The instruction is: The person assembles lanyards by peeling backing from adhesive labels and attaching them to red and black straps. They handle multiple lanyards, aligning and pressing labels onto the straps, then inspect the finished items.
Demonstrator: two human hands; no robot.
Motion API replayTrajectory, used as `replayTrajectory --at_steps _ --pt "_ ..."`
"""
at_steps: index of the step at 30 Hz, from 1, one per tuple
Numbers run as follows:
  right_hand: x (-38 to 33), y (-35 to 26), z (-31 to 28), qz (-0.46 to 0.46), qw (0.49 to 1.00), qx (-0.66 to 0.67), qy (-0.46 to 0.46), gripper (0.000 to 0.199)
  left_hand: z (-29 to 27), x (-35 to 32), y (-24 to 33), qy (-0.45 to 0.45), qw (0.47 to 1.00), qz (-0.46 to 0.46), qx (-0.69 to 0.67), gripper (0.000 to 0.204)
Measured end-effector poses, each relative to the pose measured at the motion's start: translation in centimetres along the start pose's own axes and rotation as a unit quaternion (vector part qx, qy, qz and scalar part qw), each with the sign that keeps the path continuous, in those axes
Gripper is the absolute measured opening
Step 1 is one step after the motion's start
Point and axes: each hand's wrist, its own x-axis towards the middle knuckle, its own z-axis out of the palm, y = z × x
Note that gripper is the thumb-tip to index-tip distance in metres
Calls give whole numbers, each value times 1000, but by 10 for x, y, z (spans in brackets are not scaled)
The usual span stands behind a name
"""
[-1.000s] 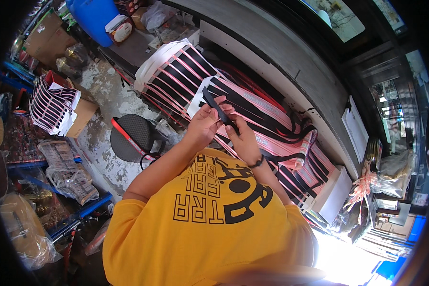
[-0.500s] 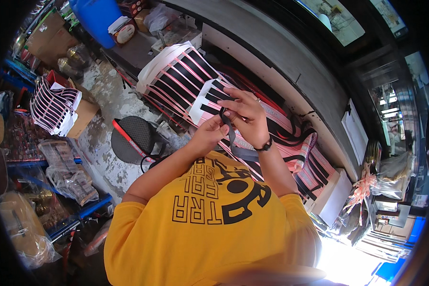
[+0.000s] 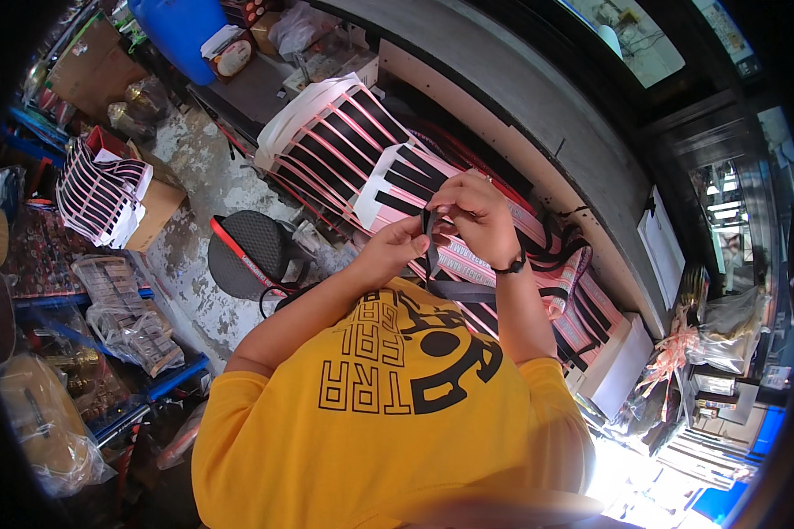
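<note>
Presently, both hands raised at chest height over the worktop (image 3: 538,97): left hand (image 3: 395,251) in a pinching grip on a dark strap (image 3: 450,286); right hand (image 3: 478,216), wearing a dark wristband (image 3: 508,265), in a closed grip on the strap's upper end. Strap hangs down from the fingers, looping against the yellow shirt (image 3: 388,423). Beneath: sheets striped pink, black and white (image 3: 344,141), spread along the worktop. Left, on the floor: round black stool (image 3: 249,251); cardboard box (image 3: 154,203) holding more striped sheets.
</note>
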Motion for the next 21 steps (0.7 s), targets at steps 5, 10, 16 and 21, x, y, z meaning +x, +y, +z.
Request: replayTrajectory --at_steps 5,10,16,21 --pt "6 3 8 -15 999 37 4 26 -5 -2 -4 -1 999 -35 24 37" --pt "6 13 16 -2 999 30 -26 24 -8 -2 -12 19 1000 -16 14 29" --pt "-1 71 40 189 979 60 50 21 -33 -13 -24 289 957 10 -13 21" --pt "-39 125 99 230 955 -174 -66 23 -74 -22 -21 388 903 112 -147 29"
